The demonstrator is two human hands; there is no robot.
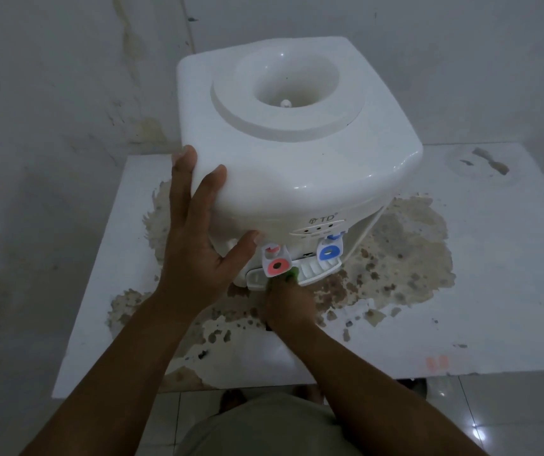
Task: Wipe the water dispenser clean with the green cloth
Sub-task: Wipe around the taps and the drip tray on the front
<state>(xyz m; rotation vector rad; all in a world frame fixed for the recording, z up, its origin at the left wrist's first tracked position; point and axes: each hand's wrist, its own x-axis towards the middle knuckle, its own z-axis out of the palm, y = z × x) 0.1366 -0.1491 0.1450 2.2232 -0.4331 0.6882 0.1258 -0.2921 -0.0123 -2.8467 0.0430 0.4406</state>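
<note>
Head view looks down on a white dispenser standing on a white table whose top is peeling in brown patches around the base. Most of the cloth is hidden: only a small green bit shows past the right hand, just under the red tap at the drip tray. That hand's fingers are tucked out of sight beneath the tap, so it seems closed around the cloth, though the grip itself is hard to make out. The dispenser's front, with the red tap and the blue tap, faces the person, turned slightly to their right; its body stands upright, bottle well opening upward. The front panel's small lights and lettering are too dim to read beyond a "TD" mark. The left hand lies flat and spread against the dispenser's near left corner, fingers up the side, thumb across the front, gripping nothing. Both forearms run off the bottom edge.
</note>
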